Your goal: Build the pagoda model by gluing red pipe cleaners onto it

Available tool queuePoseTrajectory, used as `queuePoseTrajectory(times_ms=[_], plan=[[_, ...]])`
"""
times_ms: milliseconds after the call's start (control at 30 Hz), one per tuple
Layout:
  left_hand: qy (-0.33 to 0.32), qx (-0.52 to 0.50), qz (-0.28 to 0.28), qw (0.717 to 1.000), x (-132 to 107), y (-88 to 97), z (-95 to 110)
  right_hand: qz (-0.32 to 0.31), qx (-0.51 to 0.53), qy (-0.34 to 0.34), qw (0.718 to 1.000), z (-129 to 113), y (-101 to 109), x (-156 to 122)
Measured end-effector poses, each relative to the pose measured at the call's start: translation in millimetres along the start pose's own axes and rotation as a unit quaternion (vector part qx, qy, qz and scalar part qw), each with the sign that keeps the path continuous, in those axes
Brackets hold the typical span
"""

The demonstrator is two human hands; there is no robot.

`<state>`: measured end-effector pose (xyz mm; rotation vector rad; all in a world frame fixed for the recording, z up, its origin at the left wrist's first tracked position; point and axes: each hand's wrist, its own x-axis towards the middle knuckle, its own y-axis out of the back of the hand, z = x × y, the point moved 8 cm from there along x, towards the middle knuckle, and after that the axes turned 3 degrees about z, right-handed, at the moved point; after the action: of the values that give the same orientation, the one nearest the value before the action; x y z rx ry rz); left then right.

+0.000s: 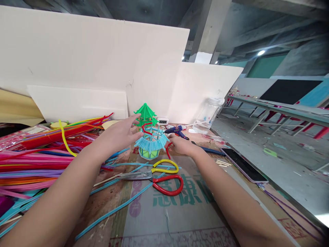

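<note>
A small pavilion model (pixel 151 137) made of pipe cleaners stands mid-table, with a green roof, a light blue skirt and a green base. My left hand (pixel 120 134) reaches to its left side, fingers spread, fingertips at the roof and a red pipe cleaner piece. My right hand (pixel 183 145) rests on the table just right of the model, fingers curled near a red pipe cleaner (pixel 168 149). Whether it grips that piece is unclear.
Scissors (pixel 156 175) with yellow and red handles lie in front of the model. A big pile of coloured pipe cleaners (pixel 38 154) fills the left. A blue glue gun (pixel 177 131), a clear jar (pixel 208 114) and a phone (pixel 244 165) lie to the right. White boards (pixel 102 65) stand behind.
</note>
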<state>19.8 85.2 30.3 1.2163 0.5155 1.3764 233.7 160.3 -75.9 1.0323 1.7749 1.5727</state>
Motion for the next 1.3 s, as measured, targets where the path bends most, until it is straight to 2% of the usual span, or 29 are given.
queuePoseTrajectory(times_ms=[133, 233, 367, 433, 500, 600, 700, 800, 900, 1000, 1100, 1300], plan=[[0.0, 0.008, 0.0, 1.0, 0, -1.1, 2, -0.024, -0.007, 0.013, 1.0, -5, -9, 1], [-0.017, -0.003, 0.018, 1.0, 0, 1.5, 4, -0.02, -0.016, 0.008, 1.0, -7, 1, -1], [-0.047, -0.04, 0.084, 0.995, -4, 15.9, 16, 0.008, -0.036, -0.002, 0.999, -17, 45, -16], [-0.069, -0.062, 0.101, 0.991, -8, 21.7, 27, 0.059, -0.036, 0.008, 0.998, -32, 75, -27], [-0.091, -0.088, 0.085, 0.988, -12, 21.2, 39, 0.13, -0.002, 0.038, 0.991, -56, 102, -39], [-0.113, -0.11, 0.045, 0.986, -17, 13.4, 53, 0.205, 0.048, 0.091, 0.973, -90, 124, -53], [-0.117, -0.111, 0.014, 0.987, -18, 3.4, 57, 0.263, 0.056, 0.131, 0.954, -112, 130, -59], [-0.118, -0.101, 0.012, 0.988, -16, 0.5, 55, 0.295, 0.04, 0.163, 0.941, -120, 130, -61], [-0.114, -0.086, 0.032, 0.989, -13, 5.8, 52, 0.304, 0.011, 0.196, 0.932, -126, 132, -64], [-0.116, -0.076, 0.026, 0.99, -12, 8.2, 52, 0.287, -0.027, 0.221, 0.932, -135, 132, -67], [-0.125, -0.072, 0.01, 0.989, -14, 6.5, 55, 0.278, -0.052, 0.213, 0.935, -140, 129, -69], [-0.116, -0.095, -0.004, 0.989, -14, 4.1, 55, 0.294, -0.036, 0.188, 0.937, -139, 127, -67]])
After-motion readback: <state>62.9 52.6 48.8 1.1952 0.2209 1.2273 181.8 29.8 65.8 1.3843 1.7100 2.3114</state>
